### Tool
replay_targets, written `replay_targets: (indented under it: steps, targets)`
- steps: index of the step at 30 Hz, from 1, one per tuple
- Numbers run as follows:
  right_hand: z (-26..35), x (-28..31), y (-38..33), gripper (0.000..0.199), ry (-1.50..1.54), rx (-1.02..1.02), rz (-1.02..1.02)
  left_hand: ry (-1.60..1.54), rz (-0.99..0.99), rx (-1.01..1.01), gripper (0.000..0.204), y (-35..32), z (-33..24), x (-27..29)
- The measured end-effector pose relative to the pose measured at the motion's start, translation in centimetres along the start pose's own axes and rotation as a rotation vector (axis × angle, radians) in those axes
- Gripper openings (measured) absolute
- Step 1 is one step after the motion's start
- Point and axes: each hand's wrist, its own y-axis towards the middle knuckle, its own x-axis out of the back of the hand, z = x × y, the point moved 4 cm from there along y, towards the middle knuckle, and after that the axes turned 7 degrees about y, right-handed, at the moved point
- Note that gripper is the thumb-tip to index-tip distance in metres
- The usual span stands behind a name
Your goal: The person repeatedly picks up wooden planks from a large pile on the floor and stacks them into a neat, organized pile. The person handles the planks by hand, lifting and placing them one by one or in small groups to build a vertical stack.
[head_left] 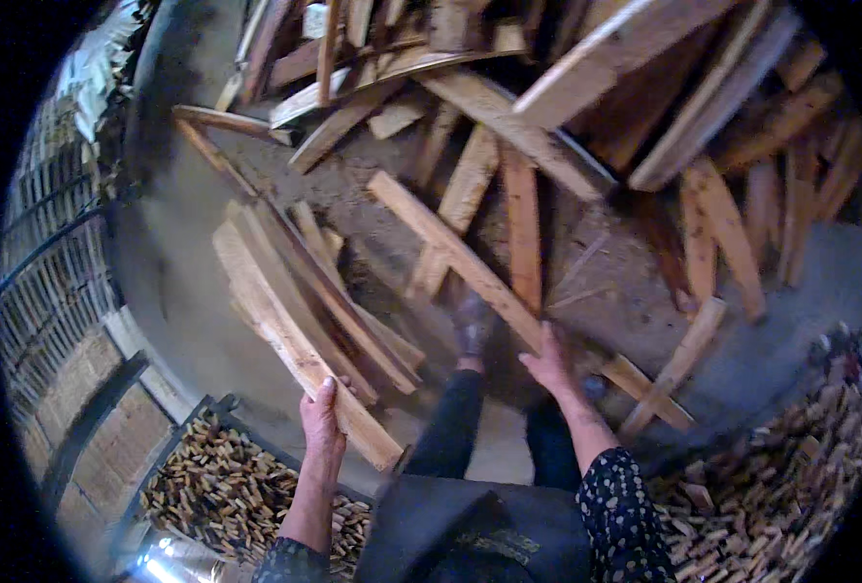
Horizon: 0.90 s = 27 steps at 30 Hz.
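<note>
A long pale wooden plank (pixel 295 345) slants up and away to the left, gripped near its close end by my left hand (pixel 323 423). My thumb lies over its top edge. Beside it several darker, narrow wooden slats (pixel 338 309) lie at nearly the same slant; whether my left fingers also touch these is hidden. My right hand (pixel 552 369) is closed around the near end of another wooden plank (pixel 450 248), which reaches up and left over the floor. Under that plank's middle is a broader rough wooden piece (pixel 470 185).
A big heap of planks and slabs (pixel 615 68) fills the far side. Two short crossed wooden pieces (pixel 678 364) lie to the right. Small cut wood blocks form piles at lower left (pixel 222 471) and lower right (pixel 771 505). A slatted wall (pixel 57 243) stands left.
</note>
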Motion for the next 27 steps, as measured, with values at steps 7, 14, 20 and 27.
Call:
replay_targets:
  steps: [7, 14, 20, 27]
  targets:
    - [2.4, 0.4, -3.6, 0.034, 0.091, 0.06, 0.055, 0.556, -0.34, 0.18, 0.032, 4.0, 7.1, 10.5]
    - [16.2, 6.6, -9.7, 0.028, 0.138, 0.389, 0.118, 0.104, 0.013, 0.312, 0.029, -1.9, 7.3, 6.7]
    - [34.1, 5.9, -6.1, 0.053, 0.325, 0.775, 0.153, 0.02, 0.17, 0.249, 0.026, -3.7, 2.4, -2.1]
    - [16.7, 6.9, 3.5, 0.053, 0.464, -0.03, -0.183, 0.612, 0.332, -0.286, 0.037, 5.6, 0.9, -11.0]
